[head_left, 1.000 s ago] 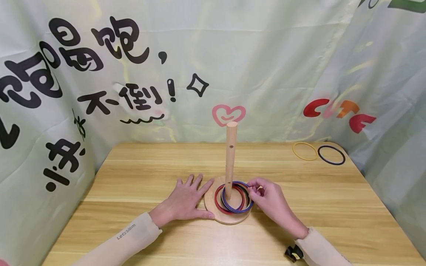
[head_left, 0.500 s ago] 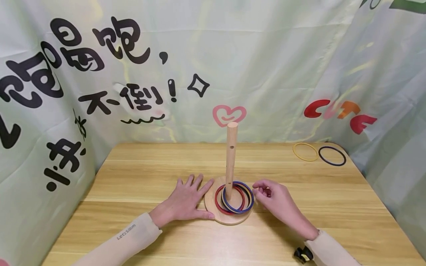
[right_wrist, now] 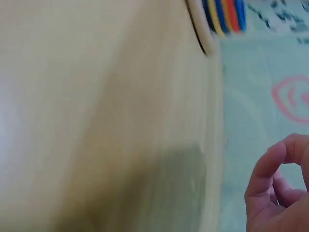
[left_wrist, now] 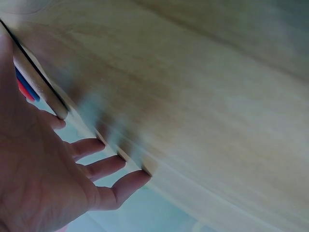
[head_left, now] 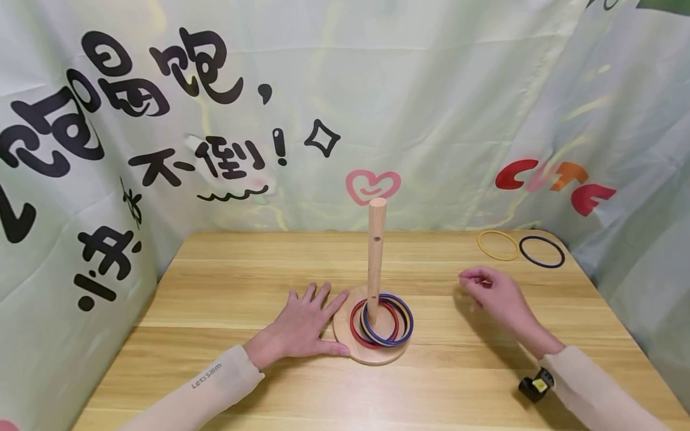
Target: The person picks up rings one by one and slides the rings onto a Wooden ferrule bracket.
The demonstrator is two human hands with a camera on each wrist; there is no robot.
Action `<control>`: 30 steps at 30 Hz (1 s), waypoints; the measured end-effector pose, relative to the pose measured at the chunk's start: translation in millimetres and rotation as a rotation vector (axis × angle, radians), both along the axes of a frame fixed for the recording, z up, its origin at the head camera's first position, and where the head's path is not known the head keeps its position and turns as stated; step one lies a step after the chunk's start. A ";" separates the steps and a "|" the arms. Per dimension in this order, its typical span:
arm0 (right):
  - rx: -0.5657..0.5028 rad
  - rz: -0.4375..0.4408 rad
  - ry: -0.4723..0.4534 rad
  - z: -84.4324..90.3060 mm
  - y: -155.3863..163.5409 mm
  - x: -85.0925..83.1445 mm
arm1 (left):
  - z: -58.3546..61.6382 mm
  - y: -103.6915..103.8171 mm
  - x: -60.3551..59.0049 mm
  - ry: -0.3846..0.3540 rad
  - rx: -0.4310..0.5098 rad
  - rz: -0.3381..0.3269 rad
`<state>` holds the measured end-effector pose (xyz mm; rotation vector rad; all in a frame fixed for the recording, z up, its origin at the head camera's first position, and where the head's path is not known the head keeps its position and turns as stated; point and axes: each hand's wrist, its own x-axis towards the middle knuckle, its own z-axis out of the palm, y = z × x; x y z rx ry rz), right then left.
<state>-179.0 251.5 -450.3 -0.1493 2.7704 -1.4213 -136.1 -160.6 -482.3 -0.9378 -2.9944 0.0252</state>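
Note:
A round wooden base [head_left: 372, 357] carries an upright wooden peg [head_left: 377, 263]. Around the peg's foot lie several thin rings, with a blue ring [head_left: 412, 323] on top and a red ring [head_left: 352, 323] lower at the left. My left hand [head_left: 299, 326] lies spread beside the base, its thumb and forefinger at the base's left edge. To the right of the base, my right hand [head_left: 501, 302] is over the table with loosely curled fingers and holds nothing. The right wrist view shows that hand [right_wrist: 282, 193] apart from the striped stack of rings [right_wrist: 223, 14].
A yellow ring [head_left: 499, 260] and a dark blue ring [head_left: 544, 266] lie side by side at the table's back right corner. Printed cloth [head_left: 431, 108] hangs behind the wooden table [head_left: 232, 269] and along both sides. A small black device [head_left: 536, 386] hangs at the right wrist.
My right hand has let go of the rings at the peg and moved right and back, toward the two loose rings. My left hand stays at the base.

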 end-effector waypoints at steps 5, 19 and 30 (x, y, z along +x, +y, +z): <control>-0.024 -0.087 -0.014 -0.2 29.3 -30.8 | -0.9 -0.4 -0.8 0.012 -0.004 0.001; 0.190 -0.160 -0.056 -14.4 88.5 -83.0 | -1.8 1.5 0.7 0.010 0.001 -0.009; 0.366 -0.027 0.045 -23.0 90.8 -95.8 | -3.9 -0.3 -0.7 0.025 -0.006 -0.002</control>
